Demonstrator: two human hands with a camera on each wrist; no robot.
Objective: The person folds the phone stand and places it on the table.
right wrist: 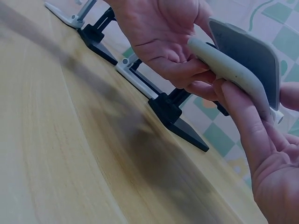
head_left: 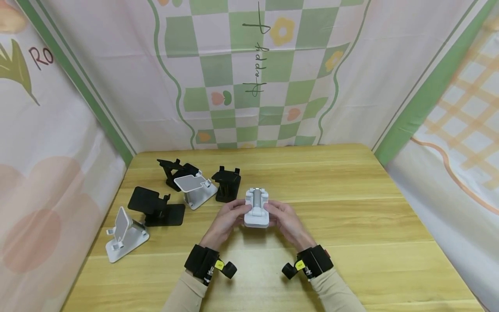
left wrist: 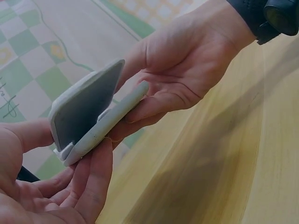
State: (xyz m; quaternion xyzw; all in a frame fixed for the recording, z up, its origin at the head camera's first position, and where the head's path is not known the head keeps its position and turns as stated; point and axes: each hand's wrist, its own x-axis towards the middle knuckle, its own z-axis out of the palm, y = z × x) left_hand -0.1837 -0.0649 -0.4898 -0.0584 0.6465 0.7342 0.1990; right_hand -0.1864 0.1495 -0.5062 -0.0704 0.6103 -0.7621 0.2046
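Near the middle of the wooden table [head_left: 343, 190], raised above its surface, a white folding stand [head_left: 257, 210] is held between a person's two hands. The left hand [head_left: 229, 219] pinches one side of it and the right hand [head_left: 287, 221] pinches the other, each with the thumb on the upper plate and fingers curled beneath the base. The wrist views show the stand partly folded, its two plates apart in a wedge, with a dark grey pad [left wrist: 86, 109] on the inner face of the upper one. Beyond the left hand, a black stand [head_left: 228, 186] stands upright just beside a second white stand [head_left: 199, 195], whose grey-faced plate is tilted. Behind that, another black stand [head_left: 168, 173] is partly hidden; whether the two touch cannot be told. Closer to the table's left edge are a wide black stand [head_left: 165, 214] and, nearer the person, a third white stand [head_left: 128, 240] with its plate raised steeply. Black straps [head_left: 317, 260] circle both wrists, above beige sleeves [head_left: 335, 292]. A cloth [head_left: 245, 69] with green checks and flowers hangs behind the table.
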